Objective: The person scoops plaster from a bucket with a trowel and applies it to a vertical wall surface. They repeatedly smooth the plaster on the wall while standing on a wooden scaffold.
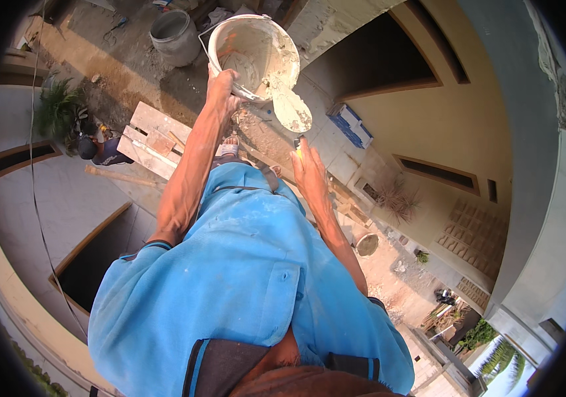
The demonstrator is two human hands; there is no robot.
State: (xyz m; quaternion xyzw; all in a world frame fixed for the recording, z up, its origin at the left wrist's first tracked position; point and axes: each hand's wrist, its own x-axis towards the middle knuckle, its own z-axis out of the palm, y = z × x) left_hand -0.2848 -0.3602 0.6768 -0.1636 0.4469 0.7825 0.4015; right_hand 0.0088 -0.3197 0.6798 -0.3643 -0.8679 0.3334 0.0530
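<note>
My left hand grips the near left rim of a pale bucket, which tilts toward me. Grey-white wet plaster coats its inside. In my right hand is the handle of a trowel, a bit of yellow showing at the grip. The trowel's blade is covered with plaster and lies at the bucket's near right rim, where more plaster clings. My fingers are closed round the handle, partly hidden by the back of the hand. A thin wire handle hangs at the bucket's left side.
Below me stand a grey drum, a wooden plank platform and another bucket. A co-worker is at the left beside a plant. A blue and white package lies by the right wall. A cable hangs at left.
</note>
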